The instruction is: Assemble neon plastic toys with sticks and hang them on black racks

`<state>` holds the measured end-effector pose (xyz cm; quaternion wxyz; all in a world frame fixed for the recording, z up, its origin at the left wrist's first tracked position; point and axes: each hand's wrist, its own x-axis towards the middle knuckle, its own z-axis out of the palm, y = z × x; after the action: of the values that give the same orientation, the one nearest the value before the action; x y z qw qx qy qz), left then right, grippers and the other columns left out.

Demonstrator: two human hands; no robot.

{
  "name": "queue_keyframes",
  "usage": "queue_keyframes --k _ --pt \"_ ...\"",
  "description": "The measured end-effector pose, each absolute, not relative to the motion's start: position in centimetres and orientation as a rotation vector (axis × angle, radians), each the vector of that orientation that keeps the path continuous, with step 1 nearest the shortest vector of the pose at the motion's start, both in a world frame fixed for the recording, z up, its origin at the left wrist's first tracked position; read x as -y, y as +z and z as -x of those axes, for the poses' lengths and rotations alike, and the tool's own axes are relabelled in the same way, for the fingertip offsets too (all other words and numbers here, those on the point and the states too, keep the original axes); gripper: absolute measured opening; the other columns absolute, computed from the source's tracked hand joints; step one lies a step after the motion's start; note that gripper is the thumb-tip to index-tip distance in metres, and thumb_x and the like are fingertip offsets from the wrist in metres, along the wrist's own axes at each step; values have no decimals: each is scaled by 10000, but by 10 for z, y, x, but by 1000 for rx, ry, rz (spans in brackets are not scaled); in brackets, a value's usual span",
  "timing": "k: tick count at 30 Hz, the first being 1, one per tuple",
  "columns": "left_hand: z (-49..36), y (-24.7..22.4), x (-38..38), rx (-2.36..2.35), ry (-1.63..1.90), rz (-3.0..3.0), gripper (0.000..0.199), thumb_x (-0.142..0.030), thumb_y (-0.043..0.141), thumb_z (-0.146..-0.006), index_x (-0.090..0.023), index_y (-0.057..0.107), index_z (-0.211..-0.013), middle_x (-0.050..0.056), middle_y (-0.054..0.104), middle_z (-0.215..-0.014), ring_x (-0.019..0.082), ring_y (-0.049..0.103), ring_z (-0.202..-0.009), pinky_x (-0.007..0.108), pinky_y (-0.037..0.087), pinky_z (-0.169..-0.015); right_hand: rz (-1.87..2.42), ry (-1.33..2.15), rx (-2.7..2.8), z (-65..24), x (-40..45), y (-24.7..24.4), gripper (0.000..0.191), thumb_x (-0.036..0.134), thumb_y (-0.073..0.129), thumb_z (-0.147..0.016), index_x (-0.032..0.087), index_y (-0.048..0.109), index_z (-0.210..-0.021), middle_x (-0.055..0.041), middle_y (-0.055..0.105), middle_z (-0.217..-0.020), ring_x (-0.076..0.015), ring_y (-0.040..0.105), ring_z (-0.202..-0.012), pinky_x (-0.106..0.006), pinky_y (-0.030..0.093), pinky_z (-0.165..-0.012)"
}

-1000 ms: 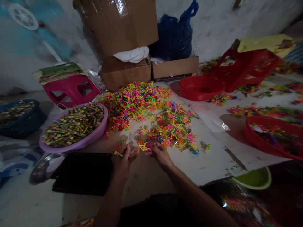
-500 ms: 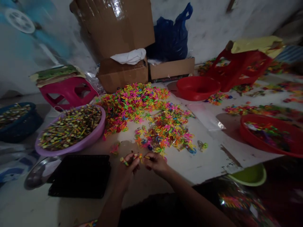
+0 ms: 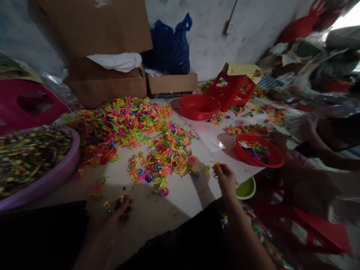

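Observation:
My left hand (image 3: 119,213) is low over the table's near edge, fingers curled. A small multicoloured stick (image 3: 107,206) with a pale end pokes out beside its thumb. My right hand (image 3: 225,179) is farther right, past the heap, pinching a thin orange plastic piece (image 3: 215,162) that points left. Just left of that hand lies a small yellow-green plastic piece (image 3: 207,169). Between my hands spreads a loose heap of bright plastic pieces (image 3: 165,150), with a larger pile (image 3: 120,120) behind it.
A purple basin (image 3: 75,150) full of similar sticks and a black tray (image 3: 45,232) are at left. A red basin (image 3: 260,159) of coloured pieces stands at right, near another person's arm (image 3: 317,138). Behind are a red bowl (image 3: 199,107), a red stool (image 3: 233,88) and cardboard boxes (image 3: 107,82).
My hands, together before at a small orange and yellow piece, have moved apart. My right hand has gone right with the orange piece. The view has turned right, bringing another person into sight.

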<state>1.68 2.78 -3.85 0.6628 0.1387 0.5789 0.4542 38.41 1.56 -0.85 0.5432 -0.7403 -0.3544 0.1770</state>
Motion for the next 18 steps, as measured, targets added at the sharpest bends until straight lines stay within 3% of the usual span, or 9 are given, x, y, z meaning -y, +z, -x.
queue_keyframes --k 3,7,10,14,16,18 --pt "-25 -38 -28 -1296 1004 -360 268 -125 719 -598 -187 622 -840 -15 665 -713 85 604 -566 162 469 -489 2113 307 987 -432 -9 -20 392 478 466 -720 130 643 -682 -53 591 -549 -168 525 -546 -264 399 -532" --pt "-26 -37 -30 -1290 968 -545 417 -317 761 -570 -194 608 -938 -13 659 -734 77 578 -528 144 403 -418 2292 75 1093 -444 -7 -39 411 437 453 -732 108 692 -789 -142 640 -739 -232 561 -744 -317 408 -673" --pt "-15 -38 -30 -1333 1004 -581 454 -395 783 -504 -170 611 -859 -6 656 -729 81 575 -536 159 423 -451 2338 34 1094 -444 -9 -40 404 418 454 -746 104 692 -837 -160 635 -777 -236 562 -734 -333 413 -681" --pt "-2 -44 -29 -1381 1103 -500 469 -380 817 -410 -159 601 -762 -18 641 -678 93 588 -582 192 470 -542 2199 -174 1031 -422 -16 -25 357 354 442 -766 99 673 -863 -154 617 -811 -229 552 -717 -349 422 -687" --pt "-5 -45 -28 -1382 1098 -514 465 -393 803 -437 -164 602 -788 -35 615 -637 74 554 -520 168 425 -471 2033 -147 1074 -384 -25 -16 352 330 412 -796 103 652 -917 -143 607 -839 -202 550 -669 -337 433 -667" --pt "-14 -43 -28 -1405 1072 -572 472 -439 770 -481 -165 602 -827 -46 584 -599 59 507 -452 152 349 -395 1791 93 1383 -329 -40 -10 303 308 414 -817 145 647 -922 -120 618 -847 -195 560 -709 -318 440 -685"
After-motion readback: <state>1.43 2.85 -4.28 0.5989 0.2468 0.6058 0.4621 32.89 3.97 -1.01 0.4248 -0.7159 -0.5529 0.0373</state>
